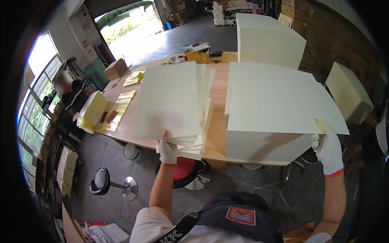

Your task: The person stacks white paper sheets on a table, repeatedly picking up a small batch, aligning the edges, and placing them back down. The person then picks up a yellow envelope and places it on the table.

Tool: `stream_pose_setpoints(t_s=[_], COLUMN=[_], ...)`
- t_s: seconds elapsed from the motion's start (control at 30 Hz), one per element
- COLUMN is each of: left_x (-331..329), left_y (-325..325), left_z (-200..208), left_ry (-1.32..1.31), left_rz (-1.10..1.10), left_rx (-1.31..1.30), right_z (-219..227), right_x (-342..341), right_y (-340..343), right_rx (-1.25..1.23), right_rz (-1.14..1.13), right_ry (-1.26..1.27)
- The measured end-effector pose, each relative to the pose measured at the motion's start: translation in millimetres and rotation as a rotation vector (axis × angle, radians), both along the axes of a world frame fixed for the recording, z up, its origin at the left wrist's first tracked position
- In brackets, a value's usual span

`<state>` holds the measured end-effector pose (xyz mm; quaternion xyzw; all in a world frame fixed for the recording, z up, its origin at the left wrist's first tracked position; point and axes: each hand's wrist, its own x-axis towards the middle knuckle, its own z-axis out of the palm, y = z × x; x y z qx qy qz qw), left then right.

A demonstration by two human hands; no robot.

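Workshop hall with concrete floor, open doorway bright at the far end, long wooden counter point(216, 91) across the middle

Left hand point(167, 150), in a white glove, closed around the near edge of a fanned bundle of cream sheets point(172, 99), thumb on top, fingers under; bundle raised and tilted off the counter, lower sheets slipping out stepwise to the right, likely held by one edge so the sheets can be squared or counted

Right hand point(328, 150), also gloved, pinching the near right corner of the top sheet point(279, 99) of a thick cream stack point(263, 146); corner lifted just clear of the stack below, probably to peel one sheet free; grip itself partly hidden behind the sheet's edge

Stack sitting at the near edge of the counter, close to the body, within reach of both hands

Further back, a taller white block of sheets point(267, 40) and another off to the right point(348, 93), well apart from the hands. Yellow printed strips point(119, 109) laid out on the left part of the counter, a yellow pile point(93, 111) beside them, a second person point(71, 95) seated at that end. Small boxes and tape point(198, 54) at the far edge

Under the counter, a red stool point(184, 170) just below the bundle, a black stool point(101, 180) to the left, a white bucket point(132, 152) between them; nothing between the hands and the sheets
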<state>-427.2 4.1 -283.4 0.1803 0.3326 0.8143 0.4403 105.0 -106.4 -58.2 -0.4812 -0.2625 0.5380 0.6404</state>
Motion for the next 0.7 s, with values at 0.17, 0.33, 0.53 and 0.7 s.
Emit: stream_pose_setpoints(t_s=[0.17, 0.33, 0.53, 0.7], left_x=[-1, -1, -10, -11], left_y=[6, 11, 14, 19], left_z=[-41, -95, -120, -102], left_ry=[-0.115, -0.134, -0.225, -0.213], left_rz=[-0.001, 0.014, -0.081, -0.07], left_rx=[-0.052, -0.113, -0.242, -0.424], right_z=[-9, -14, -25, -26], right_x=[2, 5, 22, 14], right_y=[12, 18, 19, 20], right_rx=[-0.042, -0.037, -0.014, 0.001], right_rz=[-0.054, -0.086, -0.043, -0.128], right_ry=[-0.015, -0.071, -0.079, -0.073])
